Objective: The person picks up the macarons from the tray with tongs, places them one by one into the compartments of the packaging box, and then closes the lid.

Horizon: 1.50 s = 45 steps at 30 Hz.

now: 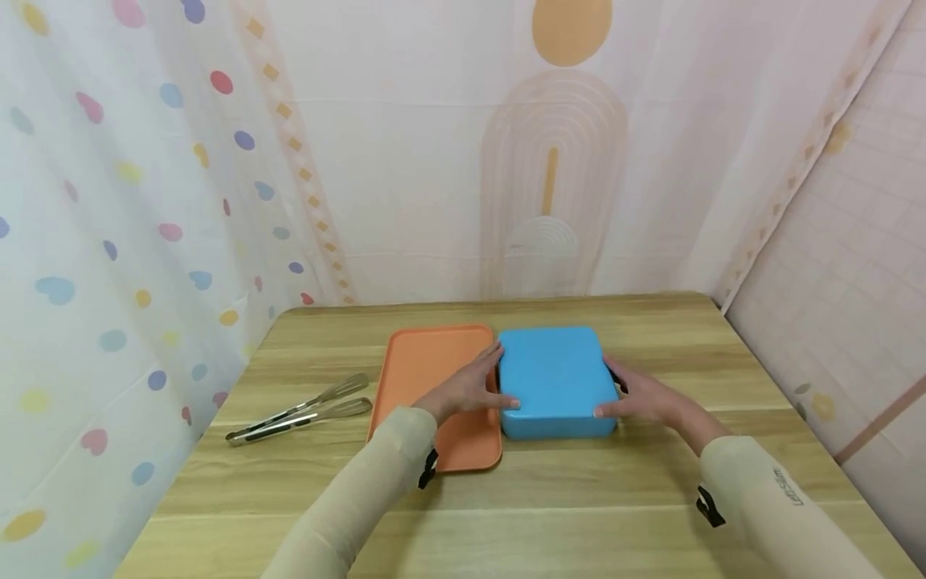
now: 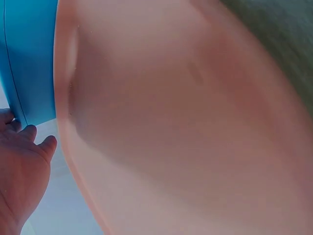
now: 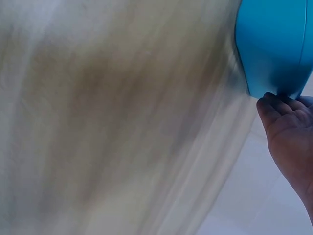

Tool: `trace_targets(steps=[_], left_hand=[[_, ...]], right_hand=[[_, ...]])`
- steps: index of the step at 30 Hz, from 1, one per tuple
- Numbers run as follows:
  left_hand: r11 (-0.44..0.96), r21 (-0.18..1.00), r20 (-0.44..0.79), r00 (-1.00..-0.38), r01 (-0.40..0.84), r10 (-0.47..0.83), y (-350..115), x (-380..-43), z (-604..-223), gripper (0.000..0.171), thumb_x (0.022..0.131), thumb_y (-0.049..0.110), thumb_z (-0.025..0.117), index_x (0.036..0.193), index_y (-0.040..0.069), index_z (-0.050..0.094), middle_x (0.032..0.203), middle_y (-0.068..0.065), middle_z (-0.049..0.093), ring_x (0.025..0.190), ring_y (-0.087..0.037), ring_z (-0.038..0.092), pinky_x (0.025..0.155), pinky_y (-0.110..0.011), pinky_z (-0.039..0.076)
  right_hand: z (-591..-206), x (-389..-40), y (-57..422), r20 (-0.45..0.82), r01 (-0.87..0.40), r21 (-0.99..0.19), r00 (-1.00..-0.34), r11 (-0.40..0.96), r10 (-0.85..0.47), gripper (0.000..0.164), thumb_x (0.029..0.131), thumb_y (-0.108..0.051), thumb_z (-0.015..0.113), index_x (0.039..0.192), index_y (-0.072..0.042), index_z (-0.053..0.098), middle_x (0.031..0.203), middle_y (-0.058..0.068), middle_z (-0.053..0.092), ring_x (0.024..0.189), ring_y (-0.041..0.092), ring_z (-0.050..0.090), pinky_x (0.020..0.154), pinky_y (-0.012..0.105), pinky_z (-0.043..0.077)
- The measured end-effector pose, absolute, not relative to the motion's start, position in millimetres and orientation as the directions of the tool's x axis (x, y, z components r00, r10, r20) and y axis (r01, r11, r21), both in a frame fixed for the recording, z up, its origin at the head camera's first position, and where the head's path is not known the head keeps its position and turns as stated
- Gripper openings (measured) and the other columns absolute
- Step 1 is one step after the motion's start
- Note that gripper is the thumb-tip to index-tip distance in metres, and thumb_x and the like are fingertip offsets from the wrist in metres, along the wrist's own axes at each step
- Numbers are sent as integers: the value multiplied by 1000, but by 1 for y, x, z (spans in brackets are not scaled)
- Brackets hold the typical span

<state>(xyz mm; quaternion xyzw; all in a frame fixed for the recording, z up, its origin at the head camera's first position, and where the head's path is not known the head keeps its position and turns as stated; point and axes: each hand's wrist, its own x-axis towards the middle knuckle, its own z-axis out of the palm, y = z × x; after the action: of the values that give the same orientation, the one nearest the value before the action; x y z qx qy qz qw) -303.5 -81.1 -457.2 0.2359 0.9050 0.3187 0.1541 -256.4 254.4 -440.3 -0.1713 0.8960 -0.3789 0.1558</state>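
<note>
A blue box (image 1: 553,374) with a flat lid and rounded corners sits on the table, right of an orange tray (image 1: 415,370). My left hand (image 1: 470,390) holds its left side, thumb across the front left corner of the lid, the forearm passing over the tray. On the opposite side my right hand (image 1: 644,398) grips the box, thumb at the front right corner. Small dark parts show at both sides of the box beside my fingers. In the wrist views, fingertips of the left hand (image 2: 24,161) and right hand (image 3: 293,132) meet the box's edge.
Metal tongs (image 1: 300,410) lie spread on the wooden table (image 1: 564,515), left of the tray. Patterned curtains (image 1: 405,161) hang behind the table and along its left side. A dark band shows at each sleeve's wrist.
</note>
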Motion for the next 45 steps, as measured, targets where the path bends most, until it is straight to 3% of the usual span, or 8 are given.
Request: trace_targets(steps=[8,21,26,45], left_hand=[[674,661,-118,-841,330,528,-83,-299,-461,110,82,55,75,161,24,6,165,11,-2,150,-17,3,117,-47,19],[675,650,-98,-842,349,530,-83,-300,-460,112,79,57,77,160,19,9,165,8,1,151,-17,4,117,-47,18],[670,661,-120,-833,339,540,-86,-296,-460,118,75,61,79,160,23,6,165,10,-1,151,-17,3,117,-48,19],[678,656,-134,-833,331,536,-87,-292,-461,117,76,60,78,160,26,4,165,9,-3,150,-17,3,117,-48,20]], right_hand=[[-444,-251,255,-123,-188,-790,-884,583,-452,108,89,-33,75,157,2,-1,160,30,2,145,49,7,111,64,16],[-447,-253,257,-134,-172,-790,-888,588,-439,110,88,-36,75,157,2,-1,160,30,0,145,49,4,112,65,13],[-447,-252,259,-135,-166,-806,-883,568,-449,110,88,-34,76,157,0,-4,160,29,-2,145,49,2,111,65,12],[-451,-249,259,-134,-146,-848,-872,510,-472,108,90,-27,73,157,-6,-9,161,26,-9,146,49,-3,111,67,8]])
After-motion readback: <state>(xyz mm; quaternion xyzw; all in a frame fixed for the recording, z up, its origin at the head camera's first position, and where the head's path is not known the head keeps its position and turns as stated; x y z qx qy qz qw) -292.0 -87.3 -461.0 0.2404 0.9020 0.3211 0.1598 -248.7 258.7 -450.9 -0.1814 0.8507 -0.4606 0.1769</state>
